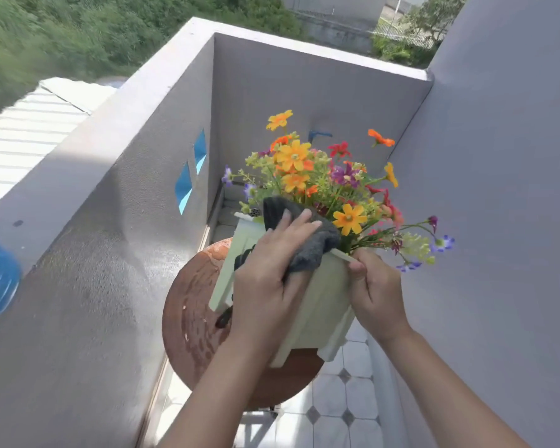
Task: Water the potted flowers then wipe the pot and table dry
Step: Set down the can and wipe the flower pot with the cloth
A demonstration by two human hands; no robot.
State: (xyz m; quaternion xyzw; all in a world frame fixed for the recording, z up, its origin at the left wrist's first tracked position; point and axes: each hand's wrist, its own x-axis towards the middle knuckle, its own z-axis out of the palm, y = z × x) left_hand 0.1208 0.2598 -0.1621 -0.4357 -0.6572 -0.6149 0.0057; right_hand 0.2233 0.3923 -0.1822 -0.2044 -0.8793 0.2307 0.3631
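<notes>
The watering stage appears to be finished, since no watering vessel is held and drying is under way. The pale green pot (324,295), filled with colourful flowers (320,179), is tilted away from the viewer above the round brown table (191,318), with its lower edge close to or resting on the tabletop; contact cannot be told for certain. A dark grey cloth (304,244) is pressed against the pot's rim and upper side by the left hand (265,286), whose fingers are spread flat over the fabric rather than clenched. The rim's near corner is pinched by the right hand (375,286), closed upon it to steady the pot. Wiping of the pot is therefore judged to be in progress. The table is not yet dried: wet patches and droplets are seen glistening across its left part. Wiping the rest of the pot, setting it upright and drying the tabletop are judged to remain.
</notes>
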